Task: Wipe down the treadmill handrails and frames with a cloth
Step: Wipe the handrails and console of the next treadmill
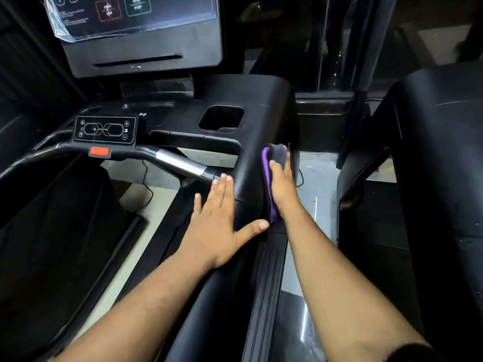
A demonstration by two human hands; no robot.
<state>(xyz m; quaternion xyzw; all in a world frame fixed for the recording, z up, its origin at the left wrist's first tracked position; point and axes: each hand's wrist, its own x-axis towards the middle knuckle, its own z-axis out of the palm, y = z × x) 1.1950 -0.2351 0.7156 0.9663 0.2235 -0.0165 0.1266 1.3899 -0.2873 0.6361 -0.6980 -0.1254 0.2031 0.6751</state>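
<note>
A black treadmill fills the view, its right side handrail [251,176] running from the console toward me. My right hand [283,184] presses a purple and grey cloth [273,163] against the outer side of that rail; its thumb lies over the cloth, the fingers are hidden behind the rail. My left hand [219,220] rests flat on the rail's top with straight, spread fingers, the thumb pointing toward the cloth. The front crossbar [180,163] with a silver grip sensor ends just beyond my left fingertips.
A control pad [104,130] with a red stop button [99,151] sits at the left of the console, a cup holder [220,117] at its right, the screen [136,30] above. Another black machine [431,158] stands close on the right. A cable [147,184] lies on the floor below.
</note>
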